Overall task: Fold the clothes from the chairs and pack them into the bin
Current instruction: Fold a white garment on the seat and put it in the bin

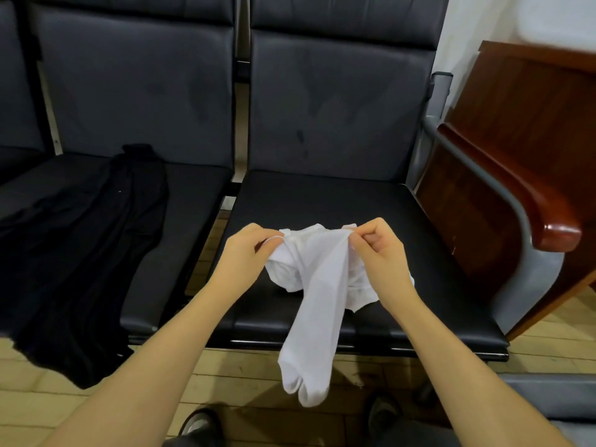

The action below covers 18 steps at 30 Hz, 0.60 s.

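Above the right-hand seat: both hands hold one white garment at its top edge
Left fingers [258, 241]: curled, thumb and fingertips pinching the white tights [317, 285] at the left end of the waistband
Right fingers [358, 241]: curled, thumb and forefinger pinching the right end of the same waistband
Left hand [246, 253]: raised over the front half of the seat, forearm reaching in from lower left
Right hand [379, 250]: level with the left hand, a short gap of stretched fabric between the two
White tights: upper part bunched between and under the hands; the legs hang together past the front edge of the seat, toes ending above the floor
Right chair [387, 204]: black padded seat beneath the hands, grey metal armrest on its right side
Black garment [96, 253]: laid lengthwise on the left chair [193, 195], lower end draped over the seat front, well apart from the hands
Wooden desk [516, 172]: dark red-brown, just beside the right chair
Floor [225, 382]: pale wooden boards; two shoes [198, 424] visible at the bottom edge
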Each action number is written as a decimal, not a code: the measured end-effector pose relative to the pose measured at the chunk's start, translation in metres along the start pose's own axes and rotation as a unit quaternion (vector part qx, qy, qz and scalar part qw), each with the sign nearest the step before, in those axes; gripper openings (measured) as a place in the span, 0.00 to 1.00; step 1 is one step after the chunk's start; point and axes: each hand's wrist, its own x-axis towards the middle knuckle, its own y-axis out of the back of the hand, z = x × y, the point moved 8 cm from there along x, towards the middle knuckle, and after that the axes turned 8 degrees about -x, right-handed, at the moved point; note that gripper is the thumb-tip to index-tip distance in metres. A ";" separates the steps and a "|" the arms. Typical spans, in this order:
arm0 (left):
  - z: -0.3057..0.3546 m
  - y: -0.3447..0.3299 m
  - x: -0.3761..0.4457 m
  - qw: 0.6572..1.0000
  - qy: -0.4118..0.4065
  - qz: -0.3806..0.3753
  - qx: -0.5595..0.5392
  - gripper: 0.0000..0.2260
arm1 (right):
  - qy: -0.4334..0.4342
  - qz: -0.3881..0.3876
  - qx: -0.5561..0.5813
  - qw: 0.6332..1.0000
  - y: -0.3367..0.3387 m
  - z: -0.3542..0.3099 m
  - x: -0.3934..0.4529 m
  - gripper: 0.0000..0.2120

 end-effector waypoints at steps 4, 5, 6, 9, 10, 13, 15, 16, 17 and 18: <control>0.001 0.007 -0.006 1.000 -0.012 -0.013 0.020 0.08 | -0.051 -0.009 -0.079 0.996 0.008 0.015 -0.002 0.06; -0.001 0.004 -0.009 0.998 -0.015 -0.034 0.044 0.08 | -0.069 -0.034 -0.121 0.990 0.005 0.024 -0.003 0.06; -0.002 0.000 -0.013 0.996 -0.019 -0.056 0.071 0.08 | -0.075 -0.065 -0.185 0.978 0.002 0.031 -0.006 0.07; -0.003 -0.013 -0.025 0.987 -0.034 -0.112 0.107 0.09 | 0.015 -0.070 -0.371 0.926 -0.002 0.027 -0.014 0.09; -0.002 -0.016 -0.028 0.988 -0.022 -0.126 0.092 0.11 | 0.055 -0.044 -0.384 0.921 -0.002 0.017 -0.017 0.09; -0.006 -0.027 -0.037 0.975 0.000 -0.174 0.137 0.14 | 0.152 -0.049 -0.368 0.916 -0.016 0.002 -0.028 0.10; -0.011 -0.031 -0.042 0.960 -0.004 -0.201 0.194 0.13 | 0.199 -0.085 -0.380 0.899 -0.031 0.001 -0.037 0.09; -0.013 -0.030 -0.044 0.961 -0.002 -0.199 0.194 0.12 | 0.216 -0.090 -0.378 0.896 -0.036 0.000 -0.041 0.08; -0.016 -0.028 -0.045 0.965 -0.002 -0.190 0.181 0.11 | 0.226 -0.091 -0.373 0.895 -0.041 -0.002 -0.045 0.07; -0.016 -0.023 -0.047 0.971 -0.011 -0.169 0.166 0.10 | 0.231 -0.094 -0.365 0.897 -0.047 -0.005 -0.048 0.08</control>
